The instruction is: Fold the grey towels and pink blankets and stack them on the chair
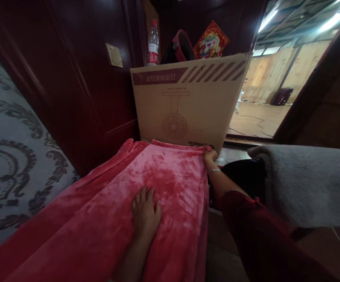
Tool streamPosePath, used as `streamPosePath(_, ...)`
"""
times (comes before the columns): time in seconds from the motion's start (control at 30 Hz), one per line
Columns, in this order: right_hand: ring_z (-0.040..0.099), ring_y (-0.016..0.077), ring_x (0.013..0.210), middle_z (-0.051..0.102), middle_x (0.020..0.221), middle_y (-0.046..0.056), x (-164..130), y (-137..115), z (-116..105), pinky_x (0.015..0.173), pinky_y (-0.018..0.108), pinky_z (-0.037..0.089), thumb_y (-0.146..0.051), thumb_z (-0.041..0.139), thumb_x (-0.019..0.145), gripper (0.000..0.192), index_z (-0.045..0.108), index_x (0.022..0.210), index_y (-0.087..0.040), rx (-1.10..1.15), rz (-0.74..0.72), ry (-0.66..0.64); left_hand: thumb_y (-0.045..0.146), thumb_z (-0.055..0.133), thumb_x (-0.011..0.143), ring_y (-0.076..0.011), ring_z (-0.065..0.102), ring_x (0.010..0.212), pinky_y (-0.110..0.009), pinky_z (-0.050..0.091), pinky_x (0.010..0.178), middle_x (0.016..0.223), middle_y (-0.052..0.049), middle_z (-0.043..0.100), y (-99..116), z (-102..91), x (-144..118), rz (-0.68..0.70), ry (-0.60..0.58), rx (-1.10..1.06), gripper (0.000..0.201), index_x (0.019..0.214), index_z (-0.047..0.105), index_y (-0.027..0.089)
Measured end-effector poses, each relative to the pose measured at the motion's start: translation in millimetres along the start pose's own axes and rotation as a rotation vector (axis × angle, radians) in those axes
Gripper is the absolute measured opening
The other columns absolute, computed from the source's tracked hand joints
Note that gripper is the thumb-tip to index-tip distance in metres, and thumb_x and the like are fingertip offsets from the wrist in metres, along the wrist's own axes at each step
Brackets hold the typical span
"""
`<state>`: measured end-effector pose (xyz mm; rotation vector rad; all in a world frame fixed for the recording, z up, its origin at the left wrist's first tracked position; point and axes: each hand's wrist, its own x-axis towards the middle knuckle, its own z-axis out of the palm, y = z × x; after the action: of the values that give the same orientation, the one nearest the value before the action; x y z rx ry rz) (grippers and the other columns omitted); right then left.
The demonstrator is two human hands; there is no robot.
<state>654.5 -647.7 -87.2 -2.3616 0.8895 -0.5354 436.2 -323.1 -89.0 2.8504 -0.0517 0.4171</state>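
On 1 red blanket [164,184]: left hand [145,213] flat, right hand [209,156] pinching corner.

Dark red wood panelling [78,78] is seen at left. A cardboard box [187,105] is placed ahead. A lit, bare-floored hall [261,113] is visible through the doorway.

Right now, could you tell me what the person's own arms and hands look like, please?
Both hands are bare, without gloves. The right hand has a thin silver bracelet at the wrist and a dark red sleeve pushed up the forearm. The left hand shows no sleeve or jewellery in view.
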Motion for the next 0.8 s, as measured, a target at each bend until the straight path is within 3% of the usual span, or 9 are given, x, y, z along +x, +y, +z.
streamPosePath(0.17, 0.067, 0.0172, 0.095, 0.068, 0.111, 0.007, -1, 2, 6, 0.084, 0.036, 0.057, -0.042, 0.057, 0.099, 0.032, 0.065, 0.116, -0.016, 0.064, 0.183, -0.011, 0.027, 0.052, 0.093, -0.033, 0.048, 0.133, -0.051, 0.04, 0.108, 0.151, -0.013, 0.052, 1, 1.6, -2, 0.054, -0.02, 0.052, 0.046, 0.138, 0.062, 0.023)
streamPosePath(0.37, 0.067, 0.0197, 0.092, 0.07, 0.104, 0.01, -5, 3, 3, 0.082, 0.035, 0.055, -0.033, 0.055, 0.099, 0.03, 0.067, 0.116, -0.012, 0.108, 0.193, 0.013, 0.027, 0.049, 0.094, -0.0336, 0.047, 0.134, -0.051, 0.04, 0.108, 0.152, -0.013, 0.05, 2, 2.2, -1, 0.063, -0.033, 0.092, 0.046, 0.138, 0.062, 0.024)
streamPosePath(0.47, 0.064, 0.028, 0.108, 0.066, 0.119, 0.019, -18, -4, -7, 0.087, 0.037, 0.052, -0.024, 0.045, 0.096, 0.04, 0.061, 0.13, -0.009, 0.113, 0.162, 0.08, 0.027, 0.049, 0.095, -0.0333, 0.047, 0.135, -0.051, 0.039, 0.109, 0.153, -0.012, 0.05, 3, -0.3, -1, 0.058, -0.045, 0.098, 0.046, 0.139, 0.062, 0.024)
streamPosePath(0.53, 0.051, 0.03, 0.129, 0.054, 0.14, 0.021, -31, -11, -13, 0.1, 0.039, 0.045, -0.024, 0.042, 0.095, 0.05, 0.052, 0.142, -0.012, 0.094, 0.04, 0.14, 0.027, 0.049, 0.095, -0.033, 0.047, 0.135, -0.051, 0.039, 0.11, 0.153, -0.012, 0.05, 3, -1.8, -1, 0.055, -0.051, 0.098, 0.046, 0.139, 0.062, 0.024)
streamPosePath(0.57, 0.042, 0.0293, 0.137, 0.047, 0.149, 0.02, -38, -15, -16, 0.107, 0.039, 0.04, -0.023, 0.04, 0.095, 0.054, 0.046, 0.148, -0.013, 0.048, -0.096, 0.133, 0.027, 0.049, 0.095, -0.0329, 0.047, 0.135, -0.051, 0.039, 0.11, 0.153, -0.012, 0.05, 4, -2.2, -1, 0.056, -0.049, 0.098, 0.045, 0.138, 0.062, 0.024)
streamPosePath(0.67, 0.025, 0.0258, 0.148, 0.031, 0.161, 0.016, -57, -24, -17, 0.118, 0.041, 0.025, -0.026, 0.035, 0.098, 0.06, 0.032, 0.157, -0.015, -0.183, -0.599, -0.093, 0.026, 0.05, 0.095, -0.0327, 0.047, 0.135, -0.051, 0.039, 0.109, 0.153, -0.012, 0.049, 3, -1.9, -1, 0.063, -0.037, 0.098, 0.045, 0.138, 0.062, 0.024)
streamPosePath(0.7, 0.024, 0.026, 0.149, 0.029, 0.163, 0.015, -61, -25, -16, 0.119, 0.044, 0.023, -0.029, 0.035, 0.099, 0.06, 0.031, 0.158, -0.017, -0.252, -0.701, -0.199, 0.027, 0.05, 0.095, -0.0326, 0.048, 0.134, -0.051, 0.039, 0.109, 0.153, -0.012, 0.05, 3, -1.5, -1, 0.064, -0.034, 0.097, 0.045, 0.138, 0.062, 0.024)
streamPosePath(0.8, 0.028, 0.0275, 0.149, 0.035, 0.162, 0.011, -66, -25, -11, 0.119, 0.052, 0.022, -0.044, 0.039, 0.1, 0.059, 0.038, 0.155, -0.025, -0.349, -0.736, -0.411, 0.027, 0.05, 0.095, -0.0323, 0.049, 0.133, -0.051, 0.04, 0.11, 0.152, -0.012, 0.051, 3, -0.3, -1, 0.064, -0.031, 0.092, 0.045, 0.138, 0.063, 0.023)
